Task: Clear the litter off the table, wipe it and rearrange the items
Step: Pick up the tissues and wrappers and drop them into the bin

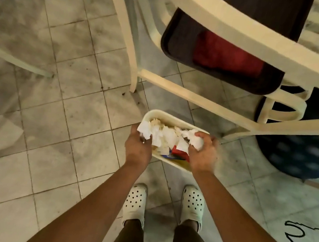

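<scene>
A grey tiled floor (53, 105) with dark grout lines and scattered specks carries everything in view. At its far right stands a cream plastic chair (239, 39) with a dark cushion with a red patch (222, 55) on the seat, and a dark blue spotted round object (303, 150) lies behind the chair's rear legs. A black cord (300, 241) snakes along the floor's right edge.

Just in front of the chair's front rail is a small cream rectangular plastic bin (170, 118). It is filled with crumpled white paper litter (167, 135), and red, blue and yellow scraps (179, 155) show at its near end.

The left hand (139, 145) curls its fingers round a wad of white paper at the bin's left rim. The right hand (204, 150) grips another white wad at the bin's right rim. Below the bin, two white perforated clogs (192, 203) stand on the tiles.
</scene>
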### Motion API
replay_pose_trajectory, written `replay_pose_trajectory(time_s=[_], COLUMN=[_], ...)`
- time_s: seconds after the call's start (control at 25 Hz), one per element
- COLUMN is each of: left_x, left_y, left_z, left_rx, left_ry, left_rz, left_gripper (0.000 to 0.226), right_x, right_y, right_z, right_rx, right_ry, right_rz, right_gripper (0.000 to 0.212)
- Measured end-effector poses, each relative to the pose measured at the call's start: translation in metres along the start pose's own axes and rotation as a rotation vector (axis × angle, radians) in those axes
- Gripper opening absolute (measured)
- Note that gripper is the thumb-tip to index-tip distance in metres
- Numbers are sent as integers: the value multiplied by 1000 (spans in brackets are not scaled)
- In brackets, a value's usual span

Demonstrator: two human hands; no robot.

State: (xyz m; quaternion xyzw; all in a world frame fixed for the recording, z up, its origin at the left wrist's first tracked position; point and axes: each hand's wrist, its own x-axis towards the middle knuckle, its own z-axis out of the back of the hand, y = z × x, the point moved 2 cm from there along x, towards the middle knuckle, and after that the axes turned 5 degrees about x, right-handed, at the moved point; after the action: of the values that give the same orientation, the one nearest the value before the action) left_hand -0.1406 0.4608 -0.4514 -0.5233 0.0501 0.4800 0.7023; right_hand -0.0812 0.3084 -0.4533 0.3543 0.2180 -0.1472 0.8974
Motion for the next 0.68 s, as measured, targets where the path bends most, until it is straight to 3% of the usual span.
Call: replay_pose_trajectory(time_s=[0.12,0.2,0.28,0.48,0.68], left_x=[22,33,32,-5,-45], left_y=[8,21,30,10,-52], left_z=[-20,-37,-46,-27,7], left_rx=[252,571,758,565,435], left_ry=[41,296,494,369,315], left_rz=[-153,-192,-151,-111,-78], left_gripper=[42,56,59,40,32], right_x=[14,21,22,0,-31], right_y=[-14,-27,-35,-27,1], right_z=[-28,-41,-41,-10,29], right_rx=[-187,-398,-424,-215,-115], right_ry=[185,301,328,261,280], right_rz=[113,169,148,75,19], right_gripper=[53,59,56,38,32])
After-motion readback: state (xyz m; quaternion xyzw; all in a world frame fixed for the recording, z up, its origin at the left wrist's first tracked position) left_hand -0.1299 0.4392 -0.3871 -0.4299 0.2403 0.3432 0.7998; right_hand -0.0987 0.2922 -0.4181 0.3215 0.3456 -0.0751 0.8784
